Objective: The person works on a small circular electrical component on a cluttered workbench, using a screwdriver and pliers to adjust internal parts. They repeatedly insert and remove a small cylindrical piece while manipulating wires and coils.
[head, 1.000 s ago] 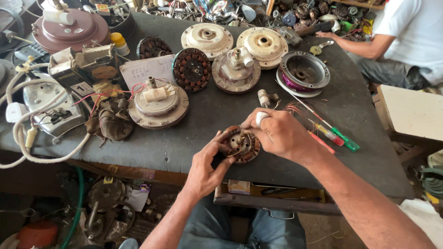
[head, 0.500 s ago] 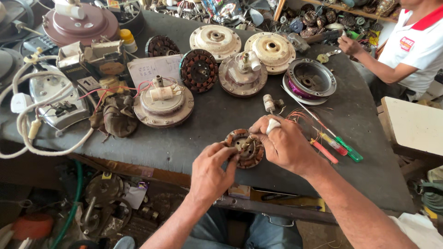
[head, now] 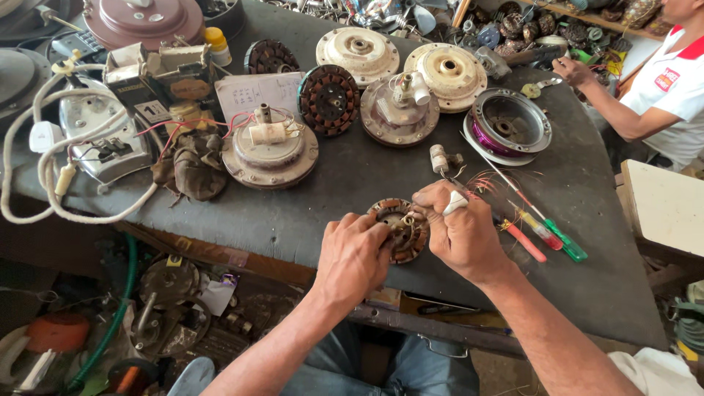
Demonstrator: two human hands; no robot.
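stator core (head: pixel 400 229), a round copper-wound ring from a fan motor, is lying flat at the near edge of the grey worktable (head: pixel 352 183), directly between the two hands. being round, it is showing no long axis; its open face is pointing up toward the camera. left hand (head: pixel 353 257) is gripping the stator's near-left rim, fingers curled over the windings. right hand (head: pixel 458 231), with a white wrap on one finger, is clenching over the stator's right rim and seems to be pinching fine wire there, though the fingertips are hidden. both hands are touching it, so neither is nearer. thin copper leads (head: pixel 490 183) are fanning out just right of the stator, and the red and green screwdrivers (head: pixel 546 233) are lying beyond the right hand. a motor housing with a capacitor (head: pixel 270 150) is sitting well left and behind the stator. a co-worker's hand (head: pixel 572 71) is working far behind and right of it.

compared with half a second ago, the grip is looking unchanged; the view is merely shifting slightly, and the stator is staying in the same spot.
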